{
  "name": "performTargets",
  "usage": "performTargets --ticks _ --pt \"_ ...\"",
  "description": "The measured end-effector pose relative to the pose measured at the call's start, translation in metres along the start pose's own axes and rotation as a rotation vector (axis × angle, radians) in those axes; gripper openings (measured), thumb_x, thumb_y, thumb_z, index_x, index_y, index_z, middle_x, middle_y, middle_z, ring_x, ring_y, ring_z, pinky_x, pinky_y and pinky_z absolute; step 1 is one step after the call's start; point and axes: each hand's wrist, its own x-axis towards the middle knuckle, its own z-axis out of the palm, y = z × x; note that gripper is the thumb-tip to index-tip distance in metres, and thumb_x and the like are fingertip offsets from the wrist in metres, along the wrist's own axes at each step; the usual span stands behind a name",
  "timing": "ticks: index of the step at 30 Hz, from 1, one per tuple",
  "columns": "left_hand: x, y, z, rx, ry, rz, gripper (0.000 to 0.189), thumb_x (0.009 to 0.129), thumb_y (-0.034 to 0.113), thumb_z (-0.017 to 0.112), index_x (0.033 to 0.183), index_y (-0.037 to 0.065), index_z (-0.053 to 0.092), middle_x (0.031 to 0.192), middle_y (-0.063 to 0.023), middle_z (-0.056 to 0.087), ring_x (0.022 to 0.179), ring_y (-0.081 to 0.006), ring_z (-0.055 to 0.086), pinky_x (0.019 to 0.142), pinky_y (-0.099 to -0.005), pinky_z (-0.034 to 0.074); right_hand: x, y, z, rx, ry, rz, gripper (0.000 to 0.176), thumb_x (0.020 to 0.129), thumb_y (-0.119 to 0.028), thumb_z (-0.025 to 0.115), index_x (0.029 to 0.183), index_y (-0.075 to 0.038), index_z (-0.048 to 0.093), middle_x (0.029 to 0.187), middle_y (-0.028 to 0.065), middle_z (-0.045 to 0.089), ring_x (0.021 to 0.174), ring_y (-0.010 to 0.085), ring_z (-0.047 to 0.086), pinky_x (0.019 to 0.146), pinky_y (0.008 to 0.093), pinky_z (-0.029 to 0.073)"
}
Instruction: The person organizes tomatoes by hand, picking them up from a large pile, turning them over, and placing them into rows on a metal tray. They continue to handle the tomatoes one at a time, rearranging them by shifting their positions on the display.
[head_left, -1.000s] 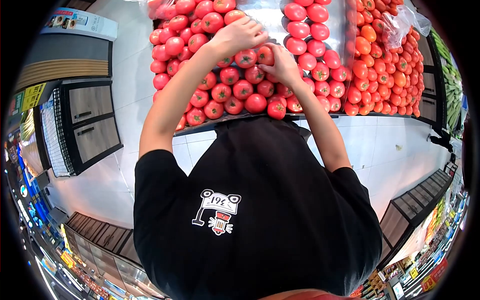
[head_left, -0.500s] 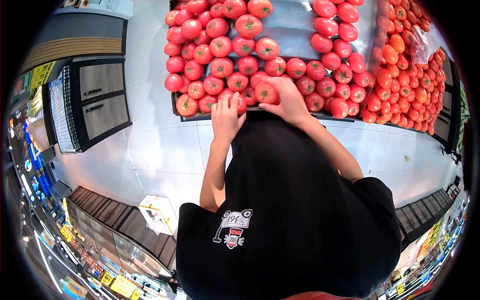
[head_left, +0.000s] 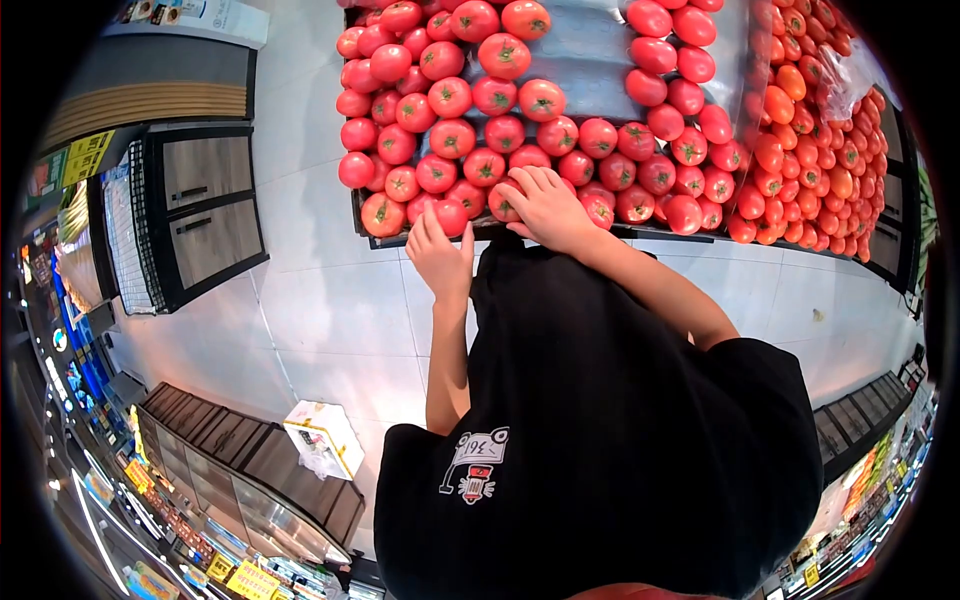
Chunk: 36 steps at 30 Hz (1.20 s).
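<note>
The left hand (head_left: 440, 258) is spread open, and its fingertips touch a front-row tomato (head_left: 451, 216) at the near edge of the display bin (head_left: 385, 240). The right hand (head_left: 545, 205) lies cupped over the neighbour tomatoes (head_left: 503, 200) just to the right. Its fingers are bent on top of them, but I cannot tell whether they close around one.

The tomato pile (head_left: 470, 110) fills the left and near part of the bin. In the far middle a bare metal bottom (head_left: 590, 70) shows.

The tomatoes look round, smooth and ripe, so I judge them rather light, a little slippery and easy to bruise. It is better to take one with the whole palm around its sides and not with the fingertips alone. The green stalk on top gives no good hold.

The front row sits right at the rim, and beyond it there is only the tiled floor (head_left: 330, 300) — a pushed tomato can roll off. Open room is on the bare metal and in the aisle to the left. On the right a second heap of orange tomatoes (head_left: 810, 150) with a plastic bag (head_left: 850, 75) stands close.
</note>
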Motion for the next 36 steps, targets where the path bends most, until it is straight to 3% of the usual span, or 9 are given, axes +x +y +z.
performTargets --ticks 5,15,26,29,32,34,36 --pt "0.002 -0.015 0.003 -0.020 0.127 -0.151 0.079 0.100 0.046 0.080 0.157 -0.002 0.052 0.146 -0.0237 0.061 0.133 -0.0432 0.058 0.111 -0.0558 0.044 -0.006 0.002 0.001 0.000 0.021 -0.038 0.075 0.083 -0.029 0.090 0.148 -0.009 0.056 0.146 0.0163 0.056 0.140 0.0381 0.054 0.118 0.0499 0.046" --pt "0.004 -0.030 0.012 0.025 0.069 -0.064 0.102 0.092 0.062 0.084 0.164 0.000 0.047 0.149 -0.0226 0.059 0.133 -0.0428 0.057 0.111 -0.0549 0.043 -0.005 0.017 -0.003 0.122 0.155 -0.038 0.057 0.090 -0.028 0.085 0.141 -0.009 0.065 0.144 0.0143 0.061 0.139 0.0365 0.056 0.119 0.0505 0.045" --pt "-0.015 -0.043 0.023 -0.092 0.137 -0.051 0.111 0.085 0.068 0.087 0.163 -0.001 0.047 0.159 -0.0235 0.054 0.144 -0.0455 0.050 0.120 -0.0606 0.035 0.003 0.041 -0.024 0.138 0.432 0.205 0.049 0.094 -0.022 0.082 0.139 -0.008 0.067 0.140 0.0148 0.064 0.132 0.0387 0.060 0.112 0.0501 0.050" --pt "-0.011 -0.037 0.015 -0.125 0.252 -0.003 0.103 0.090 0.061 0.087 0.162 0.000 0.047 0.162 -0.0228 0.051 0.147 -0.0469 0.047 0.123 -0.0629 0.032 0.000 0.047 -0.029 0.094 0.512 0.242 0.053 0.094 -0.021 0.083 0.142 -0.008 0.064 0.141 0.0145 0.064 0.134 0.0375 0.059 0.115 0.0496 0.048" --pt "0.033 0.000 -0.008 -0.154 0.229 0.165 0.088 0.095 0.050 0.085 0.160 0.000 0.051 0.164 -0.0224 0.050 0.149 -0.0474 0.045 0.124 -0.0620 0.032 -0.007 0.061 -0.036 0.051 0.553 0.327 0.054 0.093 -0.021 0.083 0.142 -0.008 0.064 0.142 0.0146 0.064 0.135 0.0375 0.059 0.116 0.0494 0.047" --pt "0.076 0.038 -0.013 -0.136 0.257 0.388 0.060 0.098 0.034 0.083 0.146 0.004 0.065 0.154 -0.0198 0.060 0.143 -0.0428 0.056 0.118 -0.0593 0.041 -0.018 0.078 -0.038 0.036 0.587 0.381 0.058 0.092 -0.021 0.086 0.144 -0.008 0.064 0.141 0.0150 0.065 0.134 0.0371 0.060 0.115 0.0499 0.048" --pt "0.125 0.097 -0.010 -0.201 0.034 0.711 0.046 0.098 0.025 0.082 0.138 0.005 0.070 0.144 -0.0161 0.066 0.138 -0.0367 0.062 0.117 -0.0545 0.048 -0.038 0.101 -0.062 -0.052 0.574 0.399 0.061 0.091 -0.021 0.087 0.145 -0.007 0.063 0.140 0.0153 0.066 0.134 0.0367 0.061 0.114 0.0503 0.049"
